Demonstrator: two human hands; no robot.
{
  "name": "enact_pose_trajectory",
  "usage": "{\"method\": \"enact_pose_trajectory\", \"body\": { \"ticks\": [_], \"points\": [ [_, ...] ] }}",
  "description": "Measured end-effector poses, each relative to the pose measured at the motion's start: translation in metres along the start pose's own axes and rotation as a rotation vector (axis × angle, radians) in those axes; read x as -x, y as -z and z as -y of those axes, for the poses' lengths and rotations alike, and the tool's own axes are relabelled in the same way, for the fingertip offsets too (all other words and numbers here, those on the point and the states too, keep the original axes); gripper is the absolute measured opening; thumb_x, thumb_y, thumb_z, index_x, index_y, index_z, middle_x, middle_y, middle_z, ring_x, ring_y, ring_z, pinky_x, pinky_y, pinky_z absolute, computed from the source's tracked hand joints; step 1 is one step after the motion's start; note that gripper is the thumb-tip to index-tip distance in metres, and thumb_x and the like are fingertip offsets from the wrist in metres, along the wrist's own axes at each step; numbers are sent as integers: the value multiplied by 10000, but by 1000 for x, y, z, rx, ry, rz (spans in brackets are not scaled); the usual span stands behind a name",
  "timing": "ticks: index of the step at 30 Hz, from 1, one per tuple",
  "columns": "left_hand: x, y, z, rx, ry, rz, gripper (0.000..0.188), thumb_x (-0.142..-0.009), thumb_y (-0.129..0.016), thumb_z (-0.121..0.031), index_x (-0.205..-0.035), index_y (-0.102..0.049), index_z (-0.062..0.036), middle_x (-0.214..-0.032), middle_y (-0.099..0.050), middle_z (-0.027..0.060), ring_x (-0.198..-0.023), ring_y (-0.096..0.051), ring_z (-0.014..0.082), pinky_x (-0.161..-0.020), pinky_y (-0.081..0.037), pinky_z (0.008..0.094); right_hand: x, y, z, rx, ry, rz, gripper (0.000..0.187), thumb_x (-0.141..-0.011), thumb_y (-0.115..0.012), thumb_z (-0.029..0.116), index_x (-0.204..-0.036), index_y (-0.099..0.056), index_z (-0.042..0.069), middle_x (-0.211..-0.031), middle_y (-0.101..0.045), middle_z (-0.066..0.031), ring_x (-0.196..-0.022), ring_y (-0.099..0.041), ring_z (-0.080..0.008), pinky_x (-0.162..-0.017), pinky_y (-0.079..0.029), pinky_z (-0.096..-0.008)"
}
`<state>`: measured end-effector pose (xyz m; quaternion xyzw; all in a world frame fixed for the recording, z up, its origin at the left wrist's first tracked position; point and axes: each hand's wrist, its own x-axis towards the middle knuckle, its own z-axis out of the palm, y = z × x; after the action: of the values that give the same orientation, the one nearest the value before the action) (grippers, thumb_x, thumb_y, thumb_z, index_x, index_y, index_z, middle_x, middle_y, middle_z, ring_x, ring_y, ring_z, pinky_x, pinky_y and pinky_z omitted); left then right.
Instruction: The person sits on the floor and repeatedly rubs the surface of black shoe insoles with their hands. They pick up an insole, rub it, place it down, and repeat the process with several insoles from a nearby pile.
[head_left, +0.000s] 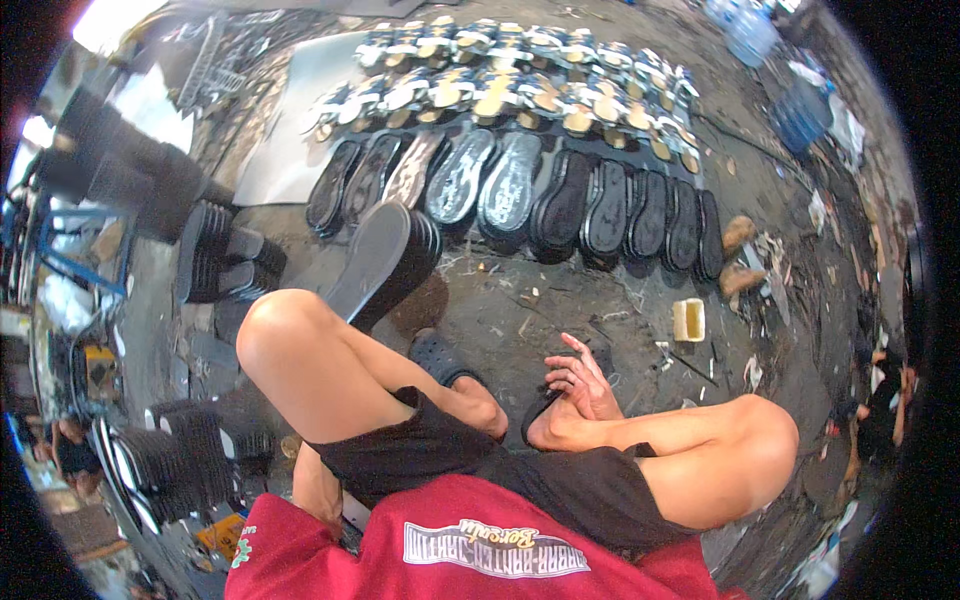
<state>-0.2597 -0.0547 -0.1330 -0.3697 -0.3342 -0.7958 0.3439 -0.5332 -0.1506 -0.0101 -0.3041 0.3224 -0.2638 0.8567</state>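
My right hand (pixel 583 380) is low beside my right foot, its wrist passing behind my right shin. Its fingers are spread, and nothing shows in them. Of my left arm only the forearm (pixel 318 488) shows, beside my left thigh; the left hand is hidden. A stack of black shoe soles (pixel 378 255) leans in front of my left knee. Beyond it, more black soles (pixel 605 210) lie in a row of piles, some shiny on top. Behind these stand rows of sandal uppers (pixel 490 95) with tan insoles. A small yellowish open container (pixel 688 320) is right of my right hand.
Stacked dark soles (pixel 228 255) stand at the left, with more piles (pixel 165 465) beside my left hip. Thin sticks (pixel 690 365) and scraps litter the dark ground near the container. Blue water jugs (pixel 800 110) are at the far right. A dark clog (pixel 440 358) is on my left foot.
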Motion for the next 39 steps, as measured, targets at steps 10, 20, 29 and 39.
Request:
{"method": "enact_pose_trajectory", "body": {
  "ticks": [10, 20, 29, 39],
  "points": [
    [3, -162, -137, 2372, -763, 1994, 610, -873, -836, -265, -1367, -553, -46, -1200, -646, 186, -1076, -614, 372, -961, -452, 472, 43, 41, 4, -59, 123, -181, 657, -1117, -609, 396, -1664, -343, 149, -1377, -655, -98, -1162, -671, -175, -999, -518, -319],
    [-4, -83, -199, 2274, -1449, 2009, 1089, -664, -992, -308, -1581, -479, -22, -1424, -641, 276, -1303, -620, 459, -1121, -487, 514, 69, 137, 101, 959, 471, -800, 371, -1081, -651, 324, -1382, -688, 111, -1448, -615, -180, -1308, -613, -328, -1134, -471, -450],
    [53, -174, -375, 2410, -652, 2029, 890, -803, -929, -291, -1513, -528, 66, -1227, -751, 190, -1039, -731, 301, -953, -576, 448, 82, 246, 104, 1743, 294, -1064, 526, -1021, -680, 510, -1385, -744, 135, -1776, -245, -209, -1581, -277, -485, -1241, -259, -656],
    [-218, -154, -411, 2692, 334, 2199, 590, -1057, -513, -363, -1489, -578, 33, -1282, -733, 192, -1067, -731, 277, -962, -585, 426, 55, 247, 98, 1358, 399, -1173, 543, -1134, -471, 512, -1362, -745, 101, -1767, -293, -174, -1603, -253, -416, -1279, -252, -551]
  ]
}}
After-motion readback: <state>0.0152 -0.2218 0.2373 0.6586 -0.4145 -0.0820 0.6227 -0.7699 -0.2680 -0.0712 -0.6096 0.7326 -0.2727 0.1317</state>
